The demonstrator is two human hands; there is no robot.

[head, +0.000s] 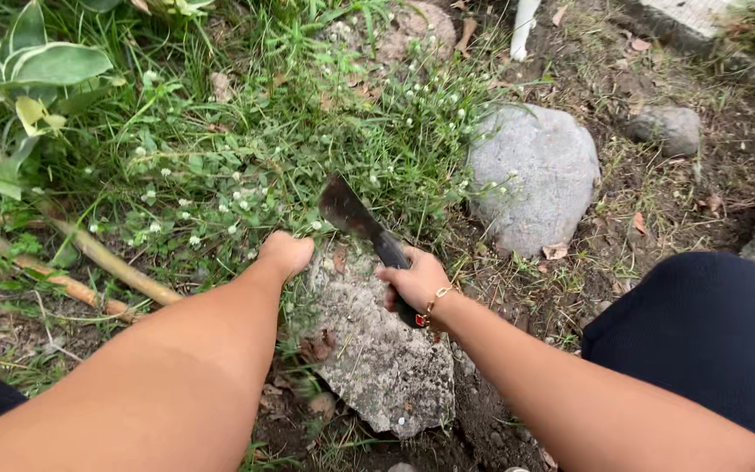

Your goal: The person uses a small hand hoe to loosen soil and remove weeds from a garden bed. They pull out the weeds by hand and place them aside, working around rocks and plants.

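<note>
Head view looks down on two bare forearms reaching over a flat grey stone (377, 358) set in the soil. Right hand (414, 281) is clenched around the dark handle of a machete (362, 225), at the far right edge of the flat stone; the broad dark blade slants up and to the left from the fist, its tip among the weeds beyond the stone. A thin gold bracelet (434, 306) with a small red charm circles that wrist. Left hand (286, 253) is closed on a tuft of the weeds (246, 183) just off the stone's far left corner, the fingers buried in the green stems, so the grip itself is mostly hidden. These weeds, thin-stemmed with tiny white flower heads, spread beyond and to the left of the flat stone. A rounded grey boulder (535, 175) sits beyond and to the right of it, with a smaller rock (668, 129) farther right on bare earth. Dry yellow stalks (107, 262) lie left of the stone. A dark-clothed knee (709, 341) rises to its right.
</note>
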